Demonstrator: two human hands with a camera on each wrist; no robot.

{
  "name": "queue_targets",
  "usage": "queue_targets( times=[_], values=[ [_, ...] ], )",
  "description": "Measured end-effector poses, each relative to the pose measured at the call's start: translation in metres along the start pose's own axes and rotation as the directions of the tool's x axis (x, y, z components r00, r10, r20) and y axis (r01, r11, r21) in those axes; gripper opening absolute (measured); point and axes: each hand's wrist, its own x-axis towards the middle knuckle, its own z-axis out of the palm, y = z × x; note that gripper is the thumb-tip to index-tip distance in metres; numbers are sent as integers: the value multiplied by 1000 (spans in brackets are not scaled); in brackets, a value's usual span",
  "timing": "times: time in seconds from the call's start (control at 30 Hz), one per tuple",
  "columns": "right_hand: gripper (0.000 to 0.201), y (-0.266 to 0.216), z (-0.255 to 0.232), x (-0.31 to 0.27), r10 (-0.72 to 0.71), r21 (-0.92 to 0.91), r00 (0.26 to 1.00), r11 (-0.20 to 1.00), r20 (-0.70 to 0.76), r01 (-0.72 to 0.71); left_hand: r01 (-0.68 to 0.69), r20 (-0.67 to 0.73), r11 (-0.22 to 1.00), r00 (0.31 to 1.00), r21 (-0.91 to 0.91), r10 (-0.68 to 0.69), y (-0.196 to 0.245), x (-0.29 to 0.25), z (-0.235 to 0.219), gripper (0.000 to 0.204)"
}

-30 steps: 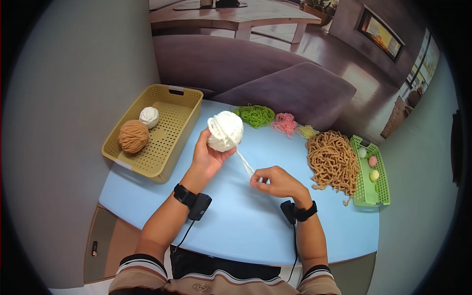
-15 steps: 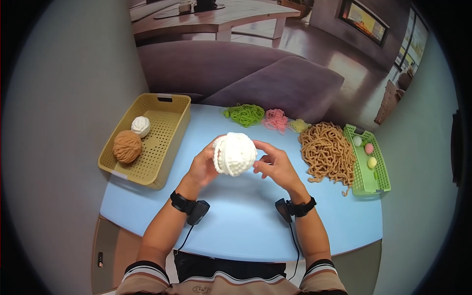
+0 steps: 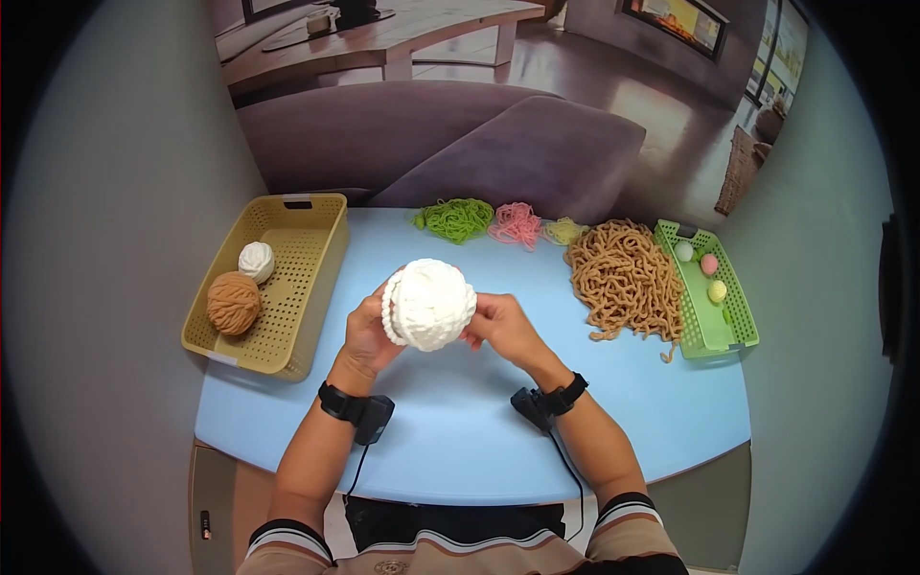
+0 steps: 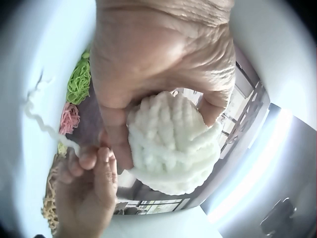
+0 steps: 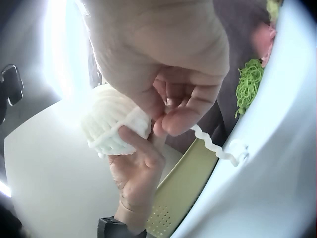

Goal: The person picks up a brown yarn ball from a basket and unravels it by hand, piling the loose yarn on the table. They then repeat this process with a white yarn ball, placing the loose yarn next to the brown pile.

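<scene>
Ball of yarn (image 3: 428, 305), white, chunky

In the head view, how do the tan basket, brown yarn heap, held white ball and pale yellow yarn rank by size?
1. Tan basket
2. Brown yarn heap
3. Held white ball
4. Pale yellow yarn

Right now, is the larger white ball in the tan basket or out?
Out: the left hand holds the white ball over the table, outside the basket.
</scene>
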Motion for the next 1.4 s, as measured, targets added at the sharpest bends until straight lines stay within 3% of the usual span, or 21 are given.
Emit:
queue_targets(
  times=[0.1, 0.2, 0.23, 0.33, 0.43, 0.5, 0.57, 0.67, 0.7, 0.8, 0.9, 1.0, 1.03, 1.07, 1.17, 1.27, 1.4],
  values=[
    [21, -7, -16, -2, -87, 109, 975, 988, -204, 111, 12, -68, 960, 998, 281, 7, 10, 2, 15, 65],
    [21, -22, -32, -7, -198, 106, 877, 957, -438, 269, 152, -145, 880, 985, 451, -95, 7, 6, 1, 53],
    [21, -26, -38, -8, -234, 111, 838, 939, -493, 327, 197, -238, 865, 967, 461, -93, 4, 7, 3, 48],
    [22, -34, -60, -13, -314, 102, 709, 872, -631, 478, 169, -411, 898, 912, 406, 14, -1, 12, -9, 49],
    [21, -34, -89, -17, -358, 80, 603, 812, -713, 578, 27, -497, 950, 857, 310, 138, 1, 15, -13, 49],
    [21, -28, -103, -14, -319, 64, 613, 852, -723, 519, -67, -491, 970, 853, 232, 177, 4, 14, -14, 51],
    [23, -21, -114, -15, -315, 44, 633, 874, -707, 485, -95, -411, 984, 899, 152, 150, 3, 14, -21, 54],
    [26, -10, -117, -7, -164, 46, 827, 974, -538, 223, -94, -357, 993, 927, 75, 115, 1, 13, -9, 56],
    [31, -6, -116, -5, -174, 23, 836, 976, -520, 218, -88, -352, 994, 931, 57, 102, 0, 12, -1, 56],
    [42, -13, -108, -5, -198, -297, 774, 955, -601, 14, -85, -254, 995, 963, 49, 95, -4, 10, 8, 56],
    [50, -10, -101, -3, -433, -621, 750, 783, -500, 37, -78, -222, 997, 972, -9, 74, -8, 9, 16, 60],
    [52, -38, -50, -8, -73, -371, 945, 927, -318, -53, -37, -153, 999, 987, 37, 42, -13, 8, 17, 70],
    [54, -37, -30, -9, -92, -317, 966, 948, -242, 10, -16, -157, 1000, 987, 9, 17, -15, 7, 17, 69],
    [56, -34, -12, -9, -116, -256, 979, 964, -166, 70, 6, -161, 1000, 987, -18, -9, -16, 6, 17, 69],
    [59, -29, 8, -6, -66, -228, 996, 972, -59, 51, 73, -104, 997, 992, -40, -77, -19, 5, 7, 72],
    [60, -17, -10, 5, -97, -291, 988, 955, -116, 59, 83, -99, 996, 992, 11, -82, -22, 3, 8, 70],
    [31, -13, -22, 1, -122, -381, 980, 923, -160, 53, 88, -75, 990, 994, 110, -80, -22, 3, 16, 63]
  ],
)
